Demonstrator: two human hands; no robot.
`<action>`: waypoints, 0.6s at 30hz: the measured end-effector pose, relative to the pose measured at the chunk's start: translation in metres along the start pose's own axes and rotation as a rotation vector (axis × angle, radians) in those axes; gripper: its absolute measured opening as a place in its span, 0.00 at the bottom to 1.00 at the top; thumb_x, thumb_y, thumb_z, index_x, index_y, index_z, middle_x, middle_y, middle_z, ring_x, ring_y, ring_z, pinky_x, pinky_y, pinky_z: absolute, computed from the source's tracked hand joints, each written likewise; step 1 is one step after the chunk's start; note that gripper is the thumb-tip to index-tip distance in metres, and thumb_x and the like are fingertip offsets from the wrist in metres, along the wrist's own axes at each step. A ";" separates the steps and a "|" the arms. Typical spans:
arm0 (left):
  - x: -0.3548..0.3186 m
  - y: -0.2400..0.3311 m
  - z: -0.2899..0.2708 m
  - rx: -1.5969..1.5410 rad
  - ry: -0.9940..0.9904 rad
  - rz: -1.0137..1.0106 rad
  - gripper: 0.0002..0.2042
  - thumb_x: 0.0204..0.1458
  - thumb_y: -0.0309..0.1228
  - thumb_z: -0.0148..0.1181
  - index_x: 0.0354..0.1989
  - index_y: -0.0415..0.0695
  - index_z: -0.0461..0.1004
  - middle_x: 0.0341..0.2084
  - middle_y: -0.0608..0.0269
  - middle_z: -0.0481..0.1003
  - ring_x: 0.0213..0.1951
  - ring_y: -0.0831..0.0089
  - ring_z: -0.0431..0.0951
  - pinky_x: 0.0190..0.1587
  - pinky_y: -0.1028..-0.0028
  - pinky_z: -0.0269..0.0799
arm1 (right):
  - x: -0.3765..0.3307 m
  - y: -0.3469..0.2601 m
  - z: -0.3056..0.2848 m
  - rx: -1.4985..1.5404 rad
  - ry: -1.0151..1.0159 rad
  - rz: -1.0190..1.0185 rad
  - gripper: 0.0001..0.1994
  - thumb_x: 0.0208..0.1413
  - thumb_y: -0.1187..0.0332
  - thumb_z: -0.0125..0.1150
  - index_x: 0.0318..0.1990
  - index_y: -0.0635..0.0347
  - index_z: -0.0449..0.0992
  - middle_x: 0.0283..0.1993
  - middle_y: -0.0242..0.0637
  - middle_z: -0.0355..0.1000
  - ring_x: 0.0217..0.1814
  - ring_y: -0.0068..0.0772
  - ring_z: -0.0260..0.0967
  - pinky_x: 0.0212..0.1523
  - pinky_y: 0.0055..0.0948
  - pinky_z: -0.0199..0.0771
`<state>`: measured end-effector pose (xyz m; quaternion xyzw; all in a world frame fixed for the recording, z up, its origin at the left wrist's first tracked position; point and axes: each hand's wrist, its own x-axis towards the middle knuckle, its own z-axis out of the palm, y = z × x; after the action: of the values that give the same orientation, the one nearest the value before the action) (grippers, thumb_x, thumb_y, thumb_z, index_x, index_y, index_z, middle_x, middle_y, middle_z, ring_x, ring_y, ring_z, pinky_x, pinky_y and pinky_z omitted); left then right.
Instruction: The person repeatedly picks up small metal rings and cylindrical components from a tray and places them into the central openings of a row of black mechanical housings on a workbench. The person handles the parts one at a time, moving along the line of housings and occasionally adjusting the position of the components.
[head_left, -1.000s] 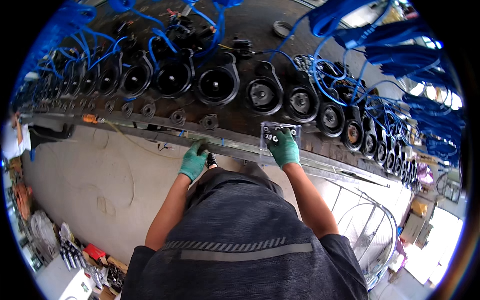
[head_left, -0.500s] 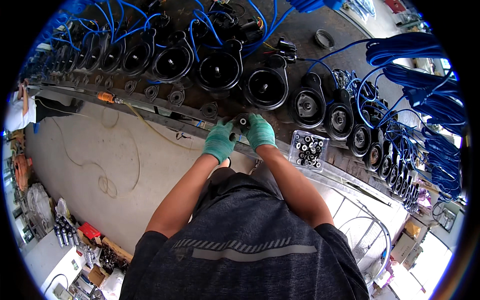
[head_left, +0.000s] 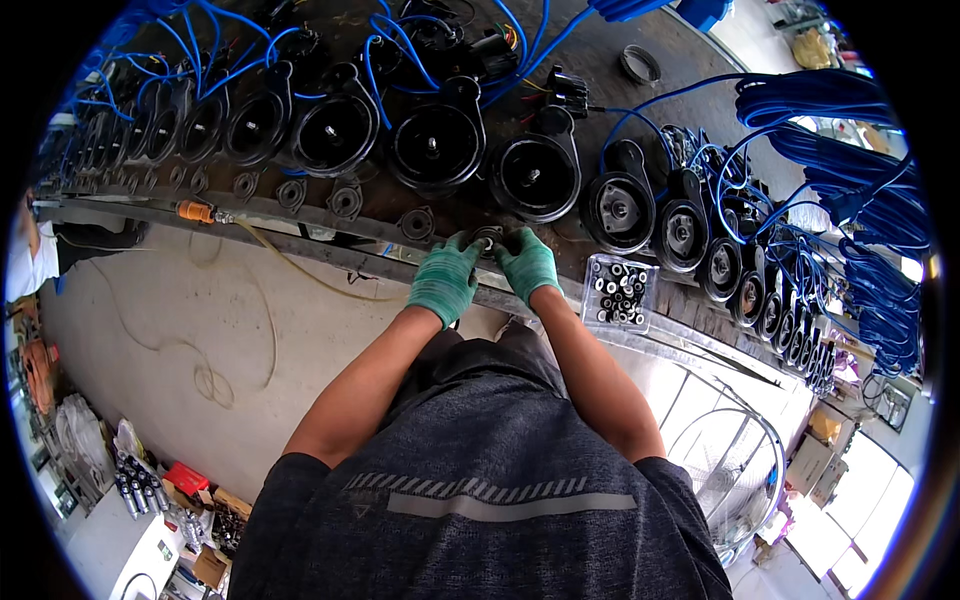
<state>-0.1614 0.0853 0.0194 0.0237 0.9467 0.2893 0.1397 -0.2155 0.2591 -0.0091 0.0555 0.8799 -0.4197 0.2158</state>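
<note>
My left hand (head_left: 447, 280), in a teal glove, is closed at the bench's near edge, its fingertips pressed on the middle of a small black flange plate (head_left: 490, 232). A small light ring shows at the plate's centre, partly hidden by those fingers. My right hand (head_left: 527, 266), gloved alike, grips the same plate from its right side. Similar flange plates, one of them a loose plate (head_left: 416, 223), lie in a row to the left. Right of my hands stands a clear plastic box (head_left: 643, 322) of small black-and-white ring seals.
Black round housings (head_left: 535, 178) line the bench (head_left: 590, 75), with blue cables (head_left: 815, 98) behind and at right. A dark ring (head_left: 640, 65) lies farther back. An orange-handled air tool (head_left: 196, 211) with a yellowish hose rests along the left edge. Another person's arm shows at far left.
My left fingers have moved onto the plate's centre, covering part of the ring. The plate sits slightly lower in my grip, and the view has shifted a little.
</note>
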 end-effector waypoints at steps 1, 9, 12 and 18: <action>0.000 -0.001 0.001 0.021 -0.012 0.002 0.28 0.52 0.25 0.62 0.65 0.53 0.72 0.66 0.49 0.66 0.59 0.46 0.72 0.61 0.54 0.72 | 0.000 -0.004 -0.001 -0.028 -0.006 0.008 0.18 0.56 0.65 0.70 0.52 0.61 0.77 0.48 0.50 0.81 0.52 0.52 0.80 0.53 0.41 0.78; 0.002 -0.014 0.011 0.067 0.040 0.100 0.28 0.49 0.24 0.63 0.63 0.52 0.74 0.63 0.49 0.69 0.56 0.47 0.74 0.59 0.55 0.74 | 0.005 0.001 0.002 -0.037 -0.010 0.048 0.16 0.55 0.63 0.71 0.48 0.62 0.78 0.47 0.50 0.82 0.52 0.53 0.79 0.53 0.42 0.78; 0.003 -0.011 0.008 0.070 0.021 0.096 0.27 0.49 0.24 0.63 0.62 0.52 0.75 0.62 0.50 0.69 0.56 0.47 0.74 0.58 0.54 0.74 | 0.006 -0.010 0.001 -0.096 -0.007 0.090 0.18 0.54 0.62 0.72 0.48 0.62 0.78 0.47 0.49 0.82 0.51 0.50 0.80 0.52 0.41 0.78; 0.006 -0.003 0.008 0.146 0.004 0.049 0.25 0.49 0.25 0.63 0.60 0.51 0.76 0.62 0.50 0.70 0.56 0.48 0.75 0.56 0.55 0.76 | 0.019 -0.002 0.008 -0.175 -0.001 0.123 0.22 0.53 0.59 0.73 0.53 0.59 0.78 0.48 0.48 0.82 0.52 0.47 0.80 0.53 0.39 0.78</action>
<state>-0.1644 0.0879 0.0101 0.0565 0.9647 0.2229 0.1287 -0.2302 0.2499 -0.0204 0.0900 0.9080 -0.3272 0.2456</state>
